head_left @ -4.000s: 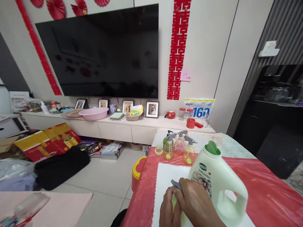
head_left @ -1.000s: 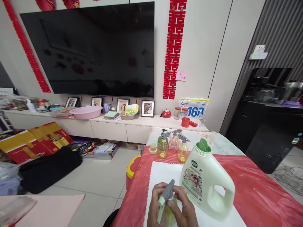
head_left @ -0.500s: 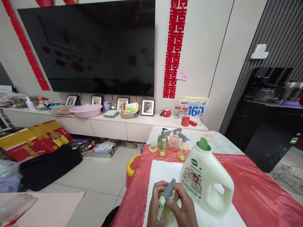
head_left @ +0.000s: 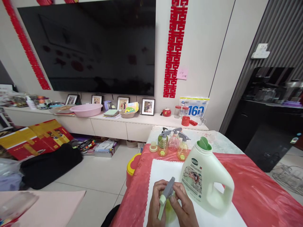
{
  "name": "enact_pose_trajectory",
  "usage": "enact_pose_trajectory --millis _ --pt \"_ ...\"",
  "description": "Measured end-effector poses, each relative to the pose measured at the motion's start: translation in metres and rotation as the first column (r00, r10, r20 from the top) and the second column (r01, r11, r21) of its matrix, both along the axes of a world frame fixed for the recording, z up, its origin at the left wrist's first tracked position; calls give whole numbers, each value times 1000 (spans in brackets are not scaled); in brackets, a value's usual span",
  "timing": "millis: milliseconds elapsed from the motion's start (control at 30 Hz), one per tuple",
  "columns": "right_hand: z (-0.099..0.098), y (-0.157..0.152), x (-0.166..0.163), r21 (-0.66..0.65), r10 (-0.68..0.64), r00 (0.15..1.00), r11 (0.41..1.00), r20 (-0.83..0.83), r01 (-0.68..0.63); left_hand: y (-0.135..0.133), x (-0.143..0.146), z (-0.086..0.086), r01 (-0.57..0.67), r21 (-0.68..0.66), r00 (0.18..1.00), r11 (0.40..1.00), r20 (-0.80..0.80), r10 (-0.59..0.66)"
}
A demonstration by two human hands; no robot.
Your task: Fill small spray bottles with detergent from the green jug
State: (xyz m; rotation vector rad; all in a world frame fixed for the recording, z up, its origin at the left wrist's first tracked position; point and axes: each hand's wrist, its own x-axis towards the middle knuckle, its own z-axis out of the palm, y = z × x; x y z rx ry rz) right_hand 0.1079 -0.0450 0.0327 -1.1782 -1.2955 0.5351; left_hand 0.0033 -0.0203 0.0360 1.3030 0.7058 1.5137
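Low in the head view, a spray bottle (head_left: 169, 212) with a yellow-green body and a grey and pale-green trigger head stands between my hands. My left hand (head_left: 156, 201) is closed around its head from the left. From the right, my right hand (head_left: 182, 201) has thumb and fingers pinched at the collar under the head. Both hands partly hide the bottle. Close by on the right stands a large pale-green jug (head_left: 205, 179) with a handle, its neck uncapped and showing a green spout inside. A white scalloped mat (head_left: 163, 168) lies beneath them.
Several small spray bottles (head_left: 182, 149) in yellow, orange, pink and green stand behind the mat. Beside them sits a pale cap (head_left: 153, 147) on the red tablecloth (head_left: 258, 183). A yellow-topped stool (head_left: 132, 164) is left of the table, and a cabinet (head_left: 111, 127) runs behind.
My right thumb and fingers have shifted slightly at the bottle's collar. The spray head has turned or tilted a little; the jug and other bottles stay put.
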Motion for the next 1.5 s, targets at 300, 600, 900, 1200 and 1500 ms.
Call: enact_pose_trajectory --millis 300,600,900,1200,1500 --pt "-3 2 1 19 -87 996 996 22 87 -1 0 -3 1 -20 1000 1000 29 0" --pt "-1 3 13 37 36 982 998 187 -44 0 0 -8 11 -54 998 998 69 -7" --pt "-11 6 14 105 -8 962 994 271 -22 -4 3 2 3 -55 996 998 84 2" --pt "2 5 12 80 4 953 996 302 -29 -7 4 6 9 -120 993 993 114 4" --pt "-4 5 12 79 -76 952 995 296 55 -4 4 7 13 -67 996 998 87 -7"
